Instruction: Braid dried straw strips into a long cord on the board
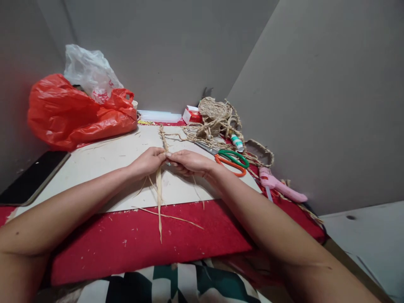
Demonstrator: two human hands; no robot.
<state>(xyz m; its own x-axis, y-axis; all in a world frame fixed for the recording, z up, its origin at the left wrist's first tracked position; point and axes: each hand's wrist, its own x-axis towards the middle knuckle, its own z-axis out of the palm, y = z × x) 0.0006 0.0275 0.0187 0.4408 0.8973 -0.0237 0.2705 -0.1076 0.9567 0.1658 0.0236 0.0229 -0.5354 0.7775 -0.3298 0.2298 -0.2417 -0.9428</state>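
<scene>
Braid of tan, dry plant fibre (163,138): one, narrow, running from the grip away from the person over a flat white board (192,194).

Left hand (153,160) and right hand (190,162): a pair, fingertips brought together, thumbs and fingers pinched on the near end of the braid. Hidden: how the strands cross between the fingers.

Flat pale fibre strand (159,191): hanging below the grip toward the person, past the board's edge. Thin, stray straw-coloured fibre (176,217): also on the near side, crosswise to it.

Steel scissors with green and orange handles (234,161): right of the grip, well apart from the fingers.

Handling, as judged: pinch close to the last crossing, so it cannot slacken; pull evenly with both hands; keep the flat strand untwisted; leave stray fibres outside the pinch. Dry fibre probably splits under a sharp tug.
</scene>
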